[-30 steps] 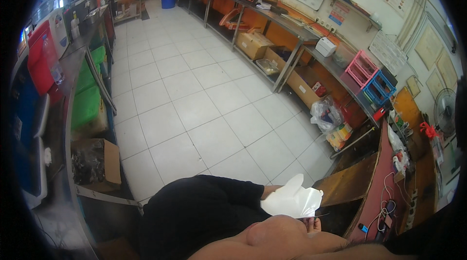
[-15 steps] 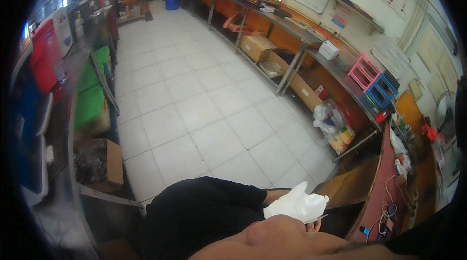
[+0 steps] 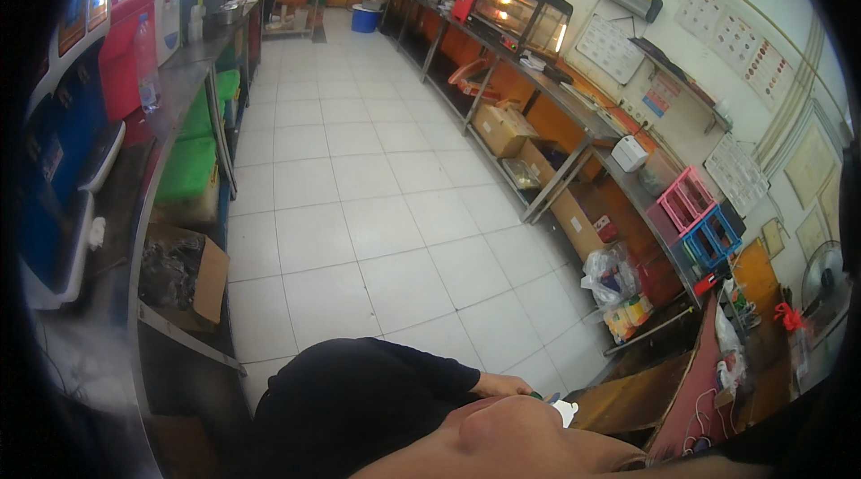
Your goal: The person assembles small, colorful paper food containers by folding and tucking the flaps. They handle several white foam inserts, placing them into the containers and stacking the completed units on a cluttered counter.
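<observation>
My left hand (image 3: 504, 385) comes out of a black sleeve (image 3: 368, 389) at the lower middle. Its fingers curl around the far side of a bare limb (image 3: 511, 430), which hides their tips. A small dark green bit (image 3: 536, 396) shows at the fingers; I cannot make out what it is. Just right of it, a piece of a white plastic jug (image 3: 565, 410) sticks out past the limb, and the rest is hidden. My right hand does not show.
Left runs a metal counter (image 3: 175, 111) with blue coolers and a red box; below it stand green-covered bins (image 3: 193, 165) and an open carton (image 3: 211, 282). On the right are steel tables (image 3: 583, 125), cartons, pink and blue racks (image 3: 689, 201), and a reddish board (image 3: 686, 398) with cables.
The view has tilted up and turned slightly left. The white jug, nearly whole in sight before, is now mostly hidden behind the limb. Fingers seen beneath it are gone from view.
</observation>
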Demonstrator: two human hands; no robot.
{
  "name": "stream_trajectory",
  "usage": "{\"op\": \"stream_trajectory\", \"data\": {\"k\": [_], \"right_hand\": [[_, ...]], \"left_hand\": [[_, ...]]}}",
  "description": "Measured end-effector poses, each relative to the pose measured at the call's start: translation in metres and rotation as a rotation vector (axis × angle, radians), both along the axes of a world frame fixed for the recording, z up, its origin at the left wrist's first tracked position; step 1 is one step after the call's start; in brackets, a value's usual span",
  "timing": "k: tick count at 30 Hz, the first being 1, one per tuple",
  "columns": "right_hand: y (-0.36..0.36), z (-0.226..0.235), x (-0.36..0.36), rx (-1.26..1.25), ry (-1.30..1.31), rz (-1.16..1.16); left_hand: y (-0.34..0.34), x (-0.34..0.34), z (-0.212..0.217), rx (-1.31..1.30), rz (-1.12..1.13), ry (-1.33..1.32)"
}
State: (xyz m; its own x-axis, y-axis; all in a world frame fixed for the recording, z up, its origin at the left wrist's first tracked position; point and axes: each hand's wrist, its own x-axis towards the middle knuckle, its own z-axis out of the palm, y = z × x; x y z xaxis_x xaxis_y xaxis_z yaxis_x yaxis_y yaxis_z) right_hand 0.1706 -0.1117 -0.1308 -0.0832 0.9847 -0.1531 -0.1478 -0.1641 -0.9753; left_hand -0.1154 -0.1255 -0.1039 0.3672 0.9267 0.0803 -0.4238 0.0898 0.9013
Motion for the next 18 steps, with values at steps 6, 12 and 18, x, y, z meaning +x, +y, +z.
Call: {"op": "stream_trajectory", "data": {"k": [6,12,18], "right_hand": [[-0.004,0.017,0.000,0.026,-0.084,0.018],[-0.005,0.025,0.000,0.047,-0.145,0.034],[-0.008,0.031,0.003,0.068,-0.188,0.051]], "left_hand": [[0.003,-0.002,-0.003,0.036,0.080,0.226],[0.000,0.001,-0.011,0.054,0.174,0.216],[0.006,0.004,-0.010,0.231,0.170,0.366]]}}
